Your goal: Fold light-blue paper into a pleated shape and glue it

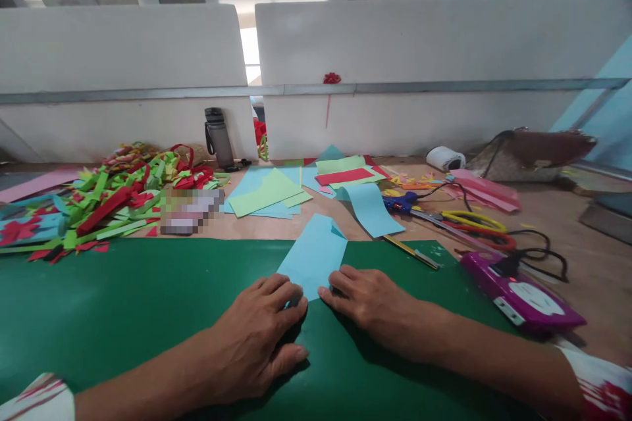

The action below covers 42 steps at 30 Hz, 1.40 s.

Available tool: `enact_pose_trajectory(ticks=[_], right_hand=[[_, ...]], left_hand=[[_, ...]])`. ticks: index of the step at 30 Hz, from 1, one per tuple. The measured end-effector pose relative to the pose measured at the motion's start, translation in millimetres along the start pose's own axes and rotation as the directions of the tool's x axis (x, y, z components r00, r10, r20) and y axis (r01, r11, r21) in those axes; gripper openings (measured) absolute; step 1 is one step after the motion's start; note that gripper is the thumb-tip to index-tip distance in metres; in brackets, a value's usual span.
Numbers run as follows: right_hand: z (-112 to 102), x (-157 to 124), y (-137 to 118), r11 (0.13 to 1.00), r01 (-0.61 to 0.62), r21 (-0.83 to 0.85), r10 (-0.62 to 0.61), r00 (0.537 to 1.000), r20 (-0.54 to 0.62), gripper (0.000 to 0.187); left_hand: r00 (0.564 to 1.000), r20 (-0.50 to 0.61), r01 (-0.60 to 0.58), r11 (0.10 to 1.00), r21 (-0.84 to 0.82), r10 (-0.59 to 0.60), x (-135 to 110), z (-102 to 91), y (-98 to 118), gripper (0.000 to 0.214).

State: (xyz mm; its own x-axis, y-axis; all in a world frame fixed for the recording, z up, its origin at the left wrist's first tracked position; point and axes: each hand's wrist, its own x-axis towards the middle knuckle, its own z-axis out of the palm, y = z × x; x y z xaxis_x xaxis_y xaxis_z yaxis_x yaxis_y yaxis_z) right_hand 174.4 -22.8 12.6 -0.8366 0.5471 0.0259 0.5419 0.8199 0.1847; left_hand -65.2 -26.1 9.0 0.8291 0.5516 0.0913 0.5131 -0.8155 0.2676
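A light-blue sheet of paper lies on the green mat in front of me, its far right corner folded over. My left hand is at the near left edge of the sheet, with its fingers curled and pressed on the paper. The left thumb sits lower, apart from the sheet. At the near right edge my right hand has its thumb and bent fingers closed on the paper. The parts of the sheet under the fingertips are hidden.
Behind the green mat lie coloured sheets, a curved blue strip and a cutter knife. Scissors, a blue glue gun and a purple power strip are right. Paper scraps and a bottle stand left.
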Motion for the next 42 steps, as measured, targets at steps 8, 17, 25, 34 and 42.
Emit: enact_pose_trajectory(ticks=[8, 17, 25, 34, 42], right_hand=[[2.9, -5.7, 3.3, 0.996, 0.025, 0.083, -0.02, 0.998, -0.058, 0.03], [16.3, -5.2, 6.4, 0.98, 0.009, 0.197, 0.037, 0.973, -0.228, 0.029], [24.7, -4.7, 32.5, 0.996, -0.084, 0.014, 0.085, 0.968, -0.238, 0.037], [17.7, 4.4, 33.4, 0.903, 0.03, -0.429, -0.1, 0.985, -0.142, 0.021], [16.5, 5.0, 41.1, 0.886, 0.064, -0.46, -0.141, 0.981, -0.135, 0.022]], left_hand=[[0.999, -0.048, -0.021, 1.0, 0.02, 0.022, -15.6, 5.2, -4.3, 0.033], [1.0, -0.028, -0.001, 0.994, 0.11, 0.005, 7.5, 5.8, 4.6, 0.032], [0.996, -0.035, -0.076, 0.984, 0.16, 0.083, 21.4, 5.8, 1.6, 0.023], [0.993, -0.058, -0.085, 0.966, 0.244, 0.102, 28.9, 8.4, -5.6, 0.012], [0.983, -0.089, -0.138, 0.971, 0.195, 0.158, 28.6, 11.7, -18.6, 0.03]])
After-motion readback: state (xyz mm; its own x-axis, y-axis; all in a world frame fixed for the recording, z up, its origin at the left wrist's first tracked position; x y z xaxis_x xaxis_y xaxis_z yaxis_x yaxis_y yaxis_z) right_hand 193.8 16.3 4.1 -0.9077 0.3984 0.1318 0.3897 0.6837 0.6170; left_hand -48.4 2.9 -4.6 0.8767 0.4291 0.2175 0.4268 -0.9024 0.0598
